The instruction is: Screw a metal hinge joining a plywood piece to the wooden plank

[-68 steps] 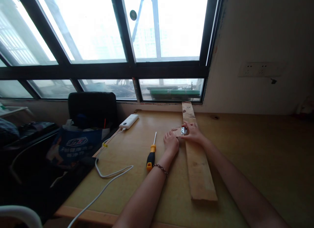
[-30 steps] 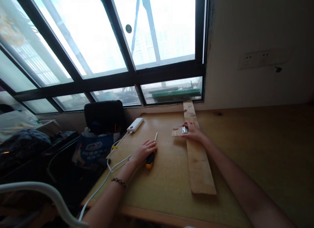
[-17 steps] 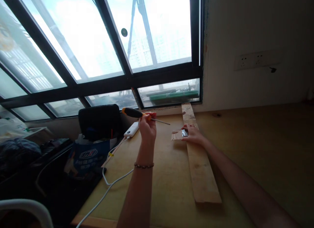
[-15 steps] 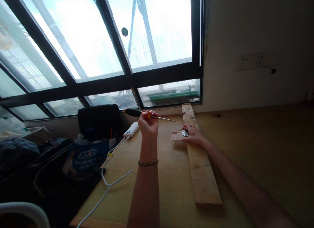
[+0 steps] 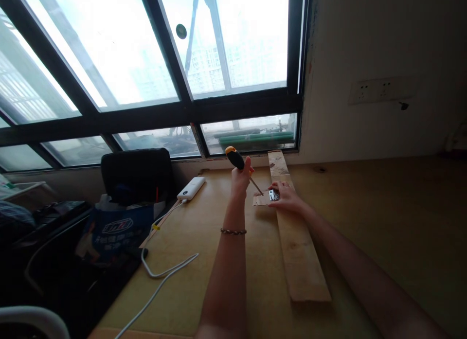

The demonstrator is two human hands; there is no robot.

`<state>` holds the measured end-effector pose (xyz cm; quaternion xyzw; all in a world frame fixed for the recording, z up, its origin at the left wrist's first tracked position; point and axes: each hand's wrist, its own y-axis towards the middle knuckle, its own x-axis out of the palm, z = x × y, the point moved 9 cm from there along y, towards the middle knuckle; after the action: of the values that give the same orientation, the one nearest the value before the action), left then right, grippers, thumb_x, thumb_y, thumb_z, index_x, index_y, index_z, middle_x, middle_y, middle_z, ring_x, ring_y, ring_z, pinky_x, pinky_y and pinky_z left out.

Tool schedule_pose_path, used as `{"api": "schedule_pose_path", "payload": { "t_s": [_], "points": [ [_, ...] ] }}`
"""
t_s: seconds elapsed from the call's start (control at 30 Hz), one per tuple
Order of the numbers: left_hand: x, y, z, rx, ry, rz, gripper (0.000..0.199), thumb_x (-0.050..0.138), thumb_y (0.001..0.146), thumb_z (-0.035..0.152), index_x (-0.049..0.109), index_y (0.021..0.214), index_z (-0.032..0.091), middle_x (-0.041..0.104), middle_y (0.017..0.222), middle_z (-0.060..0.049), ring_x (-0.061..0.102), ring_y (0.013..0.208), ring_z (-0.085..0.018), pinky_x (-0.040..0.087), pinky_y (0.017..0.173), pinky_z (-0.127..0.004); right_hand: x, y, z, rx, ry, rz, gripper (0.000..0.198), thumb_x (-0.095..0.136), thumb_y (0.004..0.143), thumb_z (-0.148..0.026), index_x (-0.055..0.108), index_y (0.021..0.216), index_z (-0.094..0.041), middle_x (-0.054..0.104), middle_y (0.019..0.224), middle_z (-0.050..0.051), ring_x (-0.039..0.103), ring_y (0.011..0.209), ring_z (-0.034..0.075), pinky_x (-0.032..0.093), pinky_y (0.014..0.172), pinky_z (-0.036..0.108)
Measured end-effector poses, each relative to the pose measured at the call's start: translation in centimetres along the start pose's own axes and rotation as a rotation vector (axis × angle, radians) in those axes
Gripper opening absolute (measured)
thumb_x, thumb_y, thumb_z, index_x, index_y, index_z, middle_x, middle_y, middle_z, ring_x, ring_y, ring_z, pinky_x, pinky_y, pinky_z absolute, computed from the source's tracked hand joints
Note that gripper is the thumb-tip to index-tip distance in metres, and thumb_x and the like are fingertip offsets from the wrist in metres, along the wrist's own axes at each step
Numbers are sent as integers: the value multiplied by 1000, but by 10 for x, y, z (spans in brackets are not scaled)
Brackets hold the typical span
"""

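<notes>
My left hand point(image 5: 241, 177) is closed around a black and orange screwdriver point(image 5: 235, 158). Its shaft slants down to the right, with the tip close to a short wooden piece point(image 5: 260, 200); whether they touch I cannot tell. A shiny metal hinge point(image 5: 273, 195) lies on that piece, between the thumb and fingers of my right hand point(image 5: 288, 199). The short piece juts out to the left over a long wooden plank point(image 5: 301, 254). My right palm hides part of the hinge and of the short piece.
The plank rests on a wooden table point(image 5: 175, 295). A white power bank point(image 5: 191, 188) with a white cable point(image 5: 162, 280) lies along the left table edge. Beyond it stand a black chair point(image 5: 136, 176) and a blue bag point(image 5: 116, 232). A window point(image 5: 237, 52) is behind.
My left hand has moved right and turned the screwdriver from nearly level to pointing down, its tip now near the hinge. My right hand keeps its hold. The view has shifted slightly.
</notes>
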<state>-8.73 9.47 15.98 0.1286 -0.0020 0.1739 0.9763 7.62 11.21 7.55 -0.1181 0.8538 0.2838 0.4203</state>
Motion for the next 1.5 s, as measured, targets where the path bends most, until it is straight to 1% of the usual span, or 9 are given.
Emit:
{"api": "schedule_pose_path", "payload": {
  "t_s": [0.13, 0.43, 0.63, 0.83, 1.03, 1.2, 1.37, 1.43, 1.5],
  "points": [
    [5, -3, 0, -25, -4, -35, 50, 51, 67, 63, 55, 58, 14, 42, 52, 2, 33, 41, -5, 28, 40, -18, -1, 0, -2, -10, -1, -7, 65, 74, 53, -44, 53, 110, -21, 55, 114, 7, 46, 105, 26, 38, 87, 36],
    [19, -5, -6, -45, 9, -120, 56, 49, 63, 69, 54, 53, 14, 46, 50, 0, 35, 41, -5, 29, 40, -19, 1, 0, -1, -6, 9, -20, 63, 73, 55, -42, 53, 110, -19, 54, 115, 7, 45, 105, 25, 37, 88, 36],
    [19, -6, -9, -50, 10, -127, 57, 49, 63, 70, 54, 54, 14, 54, 55, -3, 37, 42, -5, 30, 40, -19, 0, 0, -2, -16, -1, -14, 62, 73, 54, -43, 54, 109, -21, 54, 113, 6, 45, 103, 25, 37, 87, 36],
    [16, -8, -3, -43, 34, -105, 57, 50, 61, 71, 55, 53, 15, 53, 52, -3, 41, 43, -7, 31, 41, -20, 0, -1, -3, -22, 11, -21, 64, 73, 55, -45, 53, 111, -19, 53, 114, 7, 44, 104, 25, 37, 87, 35],
    [22, -8, -5, -50, 21, -139, 56, 52, 60, 70, 54, 53, 14, 55, 54, -4, 39, 43, -6, 31, 40, -20, 0, -1, -3, -17, -2, -17, 63, 73, 55, -44, 54, 110, -20, 53, 114, 7, 45, 104, 25, 37, 87, 36],
    [24, -7, -6, -49, 20, -160, 52, 53, 63, 65, 55, 54, 14, 53, 52, -3, 40, 42, -6, 30, 41, -19, -1, -1, -3, -13, 1, -17, 62, 73, 55, -43, 54, 109, -20, 54, 114, 7, 45, 104, 25, 37, 87, 35],
    [25, -4, -9, -47, 27, -157, 35, 63, 62, 47, 54, 60, 13, 57, 56, -3, 36, 40, -5, 28, 40, -20, 0, -2, -3, -21, -4, -20, 65, 73, 55, -45, 52, 111, -20, 55, 114, 7, 45, 104, 26, 37, 87, 36],
    [26, -2, -9, -23, 34, -162, 29, 63, 62, 41, 53, 62, 14, 56, 56, -1, 34, 40, -4, 27, 41, -20, 0, -2, -2, -19, -6, -15, 65, 73, 55, -44, 52, 111, -20, 55, 114, 7, 45, 105, 26, 37, 87, 36],
    [26, -1, -4, 39, 60, -158, 28, 64, 61, 39, 50, 60, 15, 50, 53, 2, 33, 42, -5, 26, 42, -20, 0, -2, -2, -19, -5, -11, 65, 73, 55, -44, 52, 111, -20, 55, 114, 7, 45, 104, 25, 37, 87, 36]
  ]
}}
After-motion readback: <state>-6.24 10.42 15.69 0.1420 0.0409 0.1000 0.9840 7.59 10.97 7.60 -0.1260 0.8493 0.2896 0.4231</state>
